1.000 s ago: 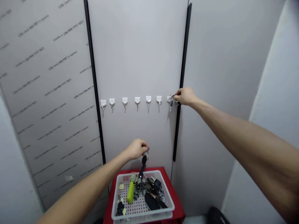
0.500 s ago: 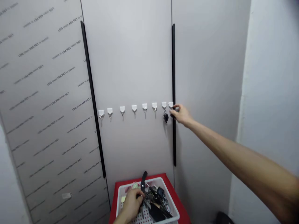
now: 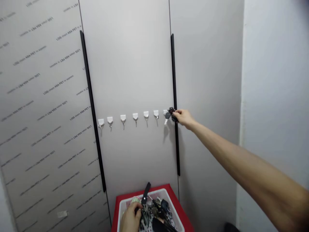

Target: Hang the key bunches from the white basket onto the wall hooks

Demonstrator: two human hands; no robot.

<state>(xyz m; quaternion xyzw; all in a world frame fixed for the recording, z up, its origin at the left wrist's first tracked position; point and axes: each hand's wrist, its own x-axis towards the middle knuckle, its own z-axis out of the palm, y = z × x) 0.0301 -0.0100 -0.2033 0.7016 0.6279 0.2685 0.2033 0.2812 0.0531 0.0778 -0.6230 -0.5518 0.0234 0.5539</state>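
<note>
My right hand (image 3: 183,118) is stretched out to the right end of a row of white hooks. Its fingers pinch a bunch of black-headed keys (image 3: 171,111), with one pale key blade pointing down. These keys partly cover the rightmost visible hook (image 3: 165,112), and I cannot tell whether they hang on it. My left hand (image 3: 131,216) is low over a white plastic basket (image 3: 180,222). Its thumb and fingers are closed at a bunch of metal keys (image 3: 145,219), partly hidden by the hand. A black strap (image 3: 146,193) sticks up beside the fingertips.
Several more hooks, among them a middle hook (image 3: 135,116), are fixed to the grey door panel (image 3: 130,64). Long black handles (image 3: 93,109) run down the panel edges. Under the basket is a red surface (image 3: 185,212). A black pouch-like item (image 3: 159,224) lies among the keys.
My right hand has moved from the rightmost hook onto the black-headed keys, which are now raised and bunched at its fingers. My left hand stays at the basket. The view has shifted slightly.
</note>
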